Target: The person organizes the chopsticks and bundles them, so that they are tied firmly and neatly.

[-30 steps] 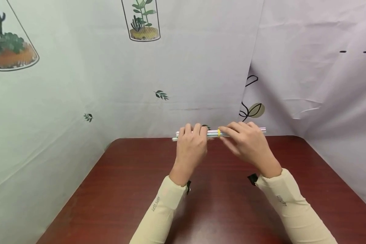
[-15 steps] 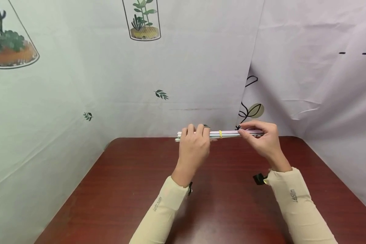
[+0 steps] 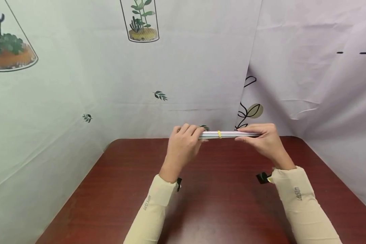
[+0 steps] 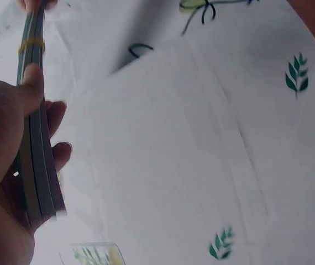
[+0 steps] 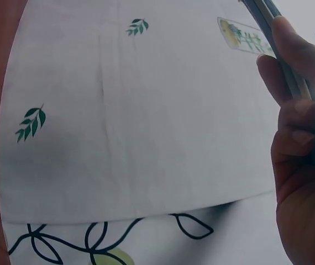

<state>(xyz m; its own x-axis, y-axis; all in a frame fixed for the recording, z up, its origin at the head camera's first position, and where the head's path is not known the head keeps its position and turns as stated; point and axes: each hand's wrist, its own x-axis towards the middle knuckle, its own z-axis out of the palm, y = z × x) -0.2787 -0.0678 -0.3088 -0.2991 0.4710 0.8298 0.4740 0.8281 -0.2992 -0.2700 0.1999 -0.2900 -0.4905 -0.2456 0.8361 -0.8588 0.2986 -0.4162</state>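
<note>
Held level over the table's far edge is a bundle of slim pastel rods [image 3: 208, 135] in white, pink, blue and pale green. A yellow band [image 3: 219, 134] circles it near the middle. My left hand [image 3: 184, 144] grips the left part, fingers over the top and covering that end; in the left wrist view, the thumb [image 4: 32, 91] presses along the rods [image 4: 38, 149]. On the right side of the band, my right hand [image 3: 266, 142] holds the other part between thumb and fingers. The right wrist view shows fingers [image 5: 298, 113] curled round the rods [image 5: 265, 19].
A dark red wooden table [image 3: 213, 189] spreads below both forearms. White cloth [image 3: 195, 67] with printed plants hangs behind and at both sides. A small black device [image 3: 263, 178] sits at the right wrist.
My right hand has shifted right, away from the yellow band, and now holds the bundle farther along. My left hand slid left over the bundle's left end, which showed before.
</note>
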